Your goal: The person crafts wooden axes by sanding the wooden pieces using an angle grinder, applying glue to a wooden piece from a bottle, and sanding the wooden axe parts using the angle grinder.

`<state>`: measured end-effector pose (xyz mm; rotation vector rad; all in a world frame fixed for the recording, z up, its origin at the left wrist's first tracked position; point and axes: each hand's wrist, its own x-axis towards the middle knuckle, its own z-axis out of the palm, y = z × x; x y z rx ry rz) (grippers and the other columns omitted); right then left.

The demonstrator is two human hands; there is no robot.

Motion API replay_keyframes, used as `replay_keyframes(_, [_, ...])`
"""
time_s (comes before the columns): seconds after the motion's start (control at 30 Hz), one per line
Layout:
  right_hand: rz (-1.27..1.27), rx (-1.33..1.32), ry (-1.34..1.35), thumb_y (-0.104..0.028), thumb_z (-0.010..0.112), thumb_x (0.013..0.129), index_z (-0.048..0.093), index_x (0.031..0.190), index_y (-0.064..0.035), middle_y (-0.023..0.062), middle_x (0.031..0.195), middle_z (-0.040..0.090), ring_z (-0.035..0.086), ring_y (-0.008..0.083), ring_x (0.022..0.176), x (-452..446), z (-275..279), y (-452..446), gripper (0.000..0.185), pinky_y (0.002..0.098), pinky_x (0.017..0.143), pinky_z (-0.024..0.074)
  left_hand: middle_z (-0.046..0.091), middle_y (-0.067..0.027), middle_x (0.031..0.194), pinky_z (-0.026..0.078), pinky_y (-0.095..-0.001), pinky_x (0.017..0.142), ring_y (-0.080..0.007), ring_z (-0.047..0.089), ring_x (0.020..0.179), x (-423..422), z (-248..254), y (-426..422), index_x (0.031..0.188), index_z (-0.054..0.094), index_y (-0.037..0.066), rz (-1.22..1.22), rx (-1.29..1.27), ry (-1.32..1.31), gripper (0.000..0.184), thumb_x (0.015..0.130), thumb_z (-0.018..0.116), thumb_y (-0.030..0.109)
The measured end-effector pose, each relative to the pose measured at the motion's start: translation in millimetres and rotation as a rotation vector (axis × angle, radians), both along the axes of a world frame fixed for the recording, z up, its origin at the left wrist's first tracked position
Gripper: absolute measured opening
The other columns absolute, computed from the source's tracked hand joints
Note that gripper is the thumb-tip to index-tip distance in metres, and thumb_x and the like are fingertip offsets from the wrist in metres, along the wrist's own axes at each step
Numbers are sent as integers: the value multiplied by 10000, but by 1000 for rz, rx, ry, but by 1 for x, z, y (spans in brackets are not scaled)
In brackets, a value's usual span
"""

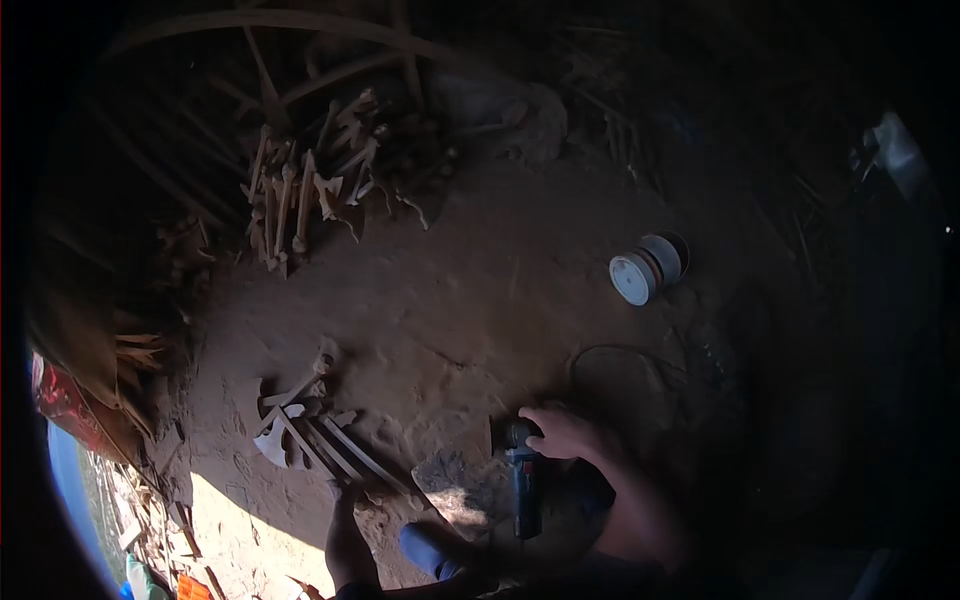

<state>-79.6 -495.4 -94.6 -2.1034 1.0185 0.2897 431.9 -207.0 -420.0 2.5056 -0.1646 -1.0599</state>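
The right hand [560, 434] is curled round the head of the grinder [525, 485] on the shaded dirt floor [470, 290]; left of it, the left hand [343, 492], grip unclear, meets the sticks [345, 450]. Beyond: tub [633, 279], woodpile [287, 200].

There were one left hand [343, 488], one right hand [562, 433], one power tool [525, 490], one banded cylindrical object [650, 268], two main clusters of pale sticks [285, 200], their pieces too tangled to count
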Motion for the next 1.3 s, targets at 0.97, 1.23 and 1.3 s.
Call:
replay_keyframes(0.97, [-266,599,482,-743,700,784,472,1402,69,246,1286,635,672,381,1105,-24,-71,89,1045,581,830,589,433,57,672,299,-284,560,-69,371,587,-116,356,6,796,585,113,-98,-1201,8,287,1023,571,289])
replay_keyframes(1.23, [-819,261,-316,-404,866,712,526,1371,1,160,1254,661,660,259,1115,-11,-180,148,845,405,935,513,636,-84,779,495,-363,644,-181,597,713,-240,346,-2,1074,704,78,-630,-814,-329,271,956,690,323])
replay_keyframes(1.3, [-852,478,-405,-366,833,728,598,1221,-21,156,1132,681,675,249,1040,-17,-182,142,646,395,888,529,623,-142,693,499,-359,626,-223,602,637,-244,306,-4,1037,729,93,-695,-726,-408,261,916,740,324])
